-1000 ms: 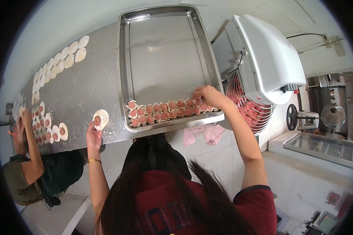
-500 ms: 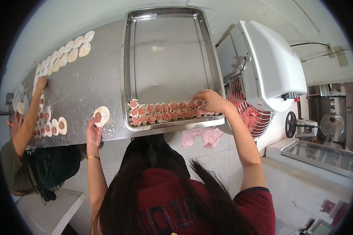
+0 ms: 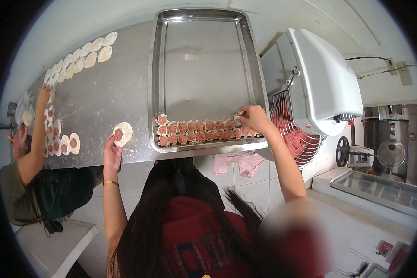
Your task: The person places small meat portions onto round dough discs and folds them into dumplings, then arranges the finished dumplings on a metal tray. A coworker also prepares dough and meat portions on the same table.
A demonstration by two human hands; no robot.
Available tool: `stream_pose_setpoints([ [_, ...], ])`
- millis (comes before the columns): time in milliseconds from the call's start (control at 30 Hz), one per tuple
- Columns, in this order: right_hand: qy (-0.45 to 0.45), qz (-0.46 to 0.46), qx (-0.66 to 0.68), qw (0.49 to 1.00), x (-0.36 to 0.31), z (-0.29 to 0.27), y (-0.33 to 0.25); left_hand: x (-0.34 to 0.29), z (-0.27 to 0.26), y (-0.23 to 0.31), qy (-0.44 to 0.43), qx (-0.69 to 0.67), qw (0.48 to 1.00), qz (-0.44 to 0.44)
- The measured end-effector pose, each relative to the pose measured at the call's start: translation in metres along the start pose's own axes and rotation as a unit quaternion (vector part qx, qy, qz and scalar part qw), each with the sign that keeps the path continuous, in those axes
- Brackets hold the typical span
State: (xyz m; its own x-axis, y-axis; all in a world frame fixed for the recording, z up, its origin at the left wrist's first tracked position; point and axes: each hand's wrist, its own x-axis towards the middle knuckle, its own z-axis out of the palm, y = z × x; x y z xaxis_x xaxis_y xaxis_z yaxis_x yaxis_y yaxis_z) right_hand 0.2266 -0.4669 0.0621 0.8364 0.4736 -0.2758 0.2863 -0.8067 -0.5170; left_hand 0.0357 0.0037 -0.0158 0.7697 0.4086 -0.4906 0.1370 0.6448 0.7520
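My left hand [image 3: 112, 153] grips a round pale dough wrapper [image 3: 125, 128] with a lump of pink meat filling [image 3: 119, 135] on it, above the steel table near its front edge. Over the near right part of a large metal tray [image 3: 155, 92], the fingers of my right hand [image 3: 255, 119] are closed on a small open-topped dumpling [image 3: 237, 118]. It is at the right end of the rows of meat-filled dumplings [image 3: 200, 126] lining the tray's near side. My fingers partly hide it, so I cannot tell whether it rests on the tray.
At the left a co-worker's hand [image 3: 44, 94] reaches over wrappers laid on the steel table [image 3: 111, 88]. Filled wrappers [image 3: 65, 143] lie nearby. Right of the tray stands a white machine [image 3: 326, 78] with a wire guard [image 3: 282, 116] over pink meat. A pink cloth [image 3: 238, 163] hangs below the tray.
My right hand has lifted slightly and turned, and the dumpling at its fingertips now shows. My left hand keeps its wrapper. The co-worker's hand has shifted left, and the whole view has shifted a little.
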Motion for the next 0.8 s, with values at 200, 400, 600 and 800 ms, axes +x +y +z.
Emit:
stream_pose_setpoints([
  [200, 0.025, 0.018, -0.08, 0.996, -0.001, -0.002, -0.004, 0.001, 0.0, 0.0, 0.004, 0.003, 1.0, -0.001],
  [400, 0.011, -0.15, -0.102, 0.983, -0.006, -0.002, -0.009, 0.0, 0.001, 0.0, -0.001, 0.002, 1.0, -0.004],
  [600, 0.001, -0.135, -0.108, 0.985, -0.002, 0.01, -0.007, 0.0, 0.0, 0.0, -0.005, 0.007, 1.0, -0.003],
  [800, 0.011, -0.115, -0.041, 0.993, -0.004, 0.016, 0.0, -0.002, 0.002, 0.0, -0.01, 0.007, 1.0, 0.002],
])
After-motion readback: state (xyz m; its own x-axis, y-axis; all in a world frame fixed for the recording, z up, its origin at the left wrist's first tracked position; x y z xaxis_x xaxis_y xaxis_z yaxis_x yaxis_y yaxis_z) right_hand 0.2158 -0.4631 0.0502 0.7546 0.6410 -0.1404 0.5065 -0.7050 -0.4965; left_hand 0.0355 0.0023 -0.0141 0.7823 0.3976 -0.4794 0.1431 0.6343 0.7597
